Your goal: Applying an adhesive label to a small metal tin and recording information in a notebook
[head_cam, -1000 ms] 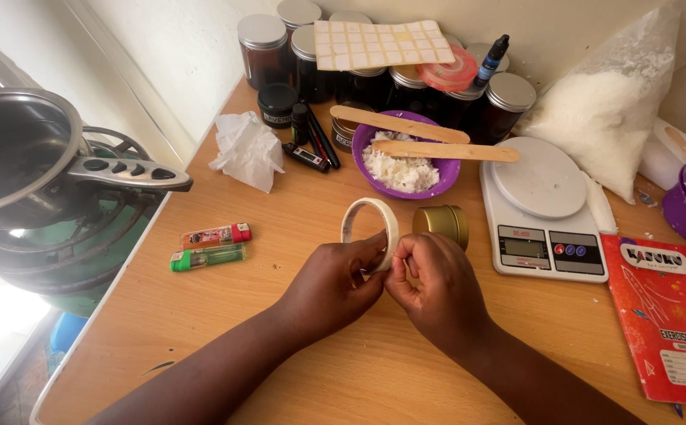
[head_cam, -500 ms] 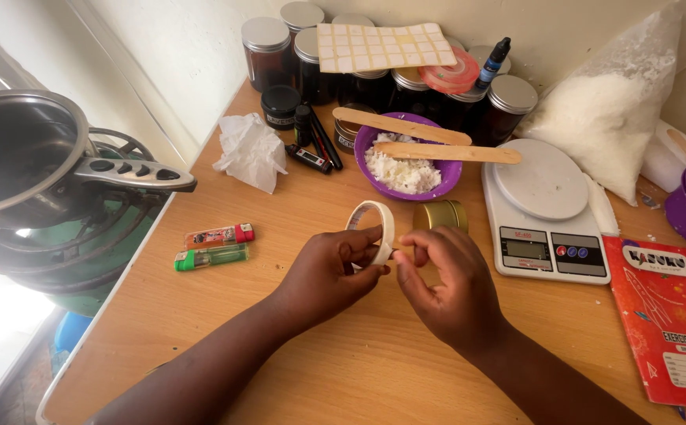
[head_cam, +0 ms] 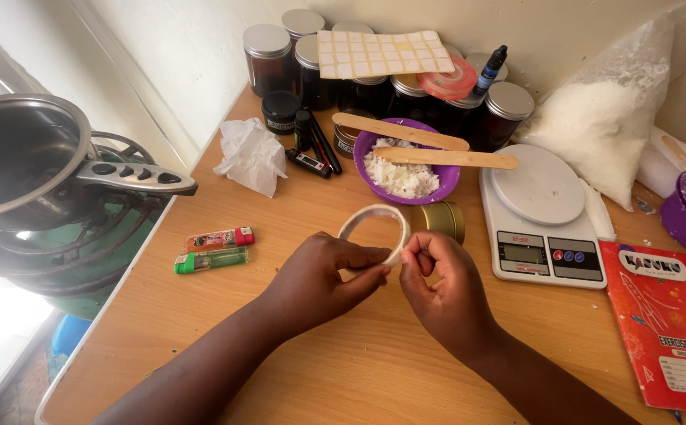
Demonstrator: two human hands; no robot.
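Roll of masking tape (head_cam: 374, 223) held above the wooden table (head_cam: 343, 370), just in front of the gold tin (head_cam: 443, 219). Ring turned more face-on to the camera than half a second ago, when seen nearly edge-on; open centre now plainly visible, axis pointing up and toward the viewer, widest span running left to right. Left hand (head_cam: 319, 275) pinching the near rim of the roll between thumb and fingers. Right hand (head_cam: 445, 279) curled, fingertips clenched at the roll's right edge, closed against the tape instead of spread apart as before; whether gripping a loose end cannot be told.

Purple bowl (head_cam: 406, 161) behind holding white wax flakes, two flat wooden sticks (head_cam: 429, 145) laid across its rim. Clear plastic bag (head_cam: 602, 118) of white flakes leaning on the wall. Dark jars with silver lids (head_cam: 280, 55) clustered at the back, contents not visible. Second purple bowl (head_cam: 685, 208) at the right edge, a stick resting in it. Kitchen scale (head_cam: 543, 212) with bare platform. Metal pot (head_cam: 20, 153) on the burner at left.
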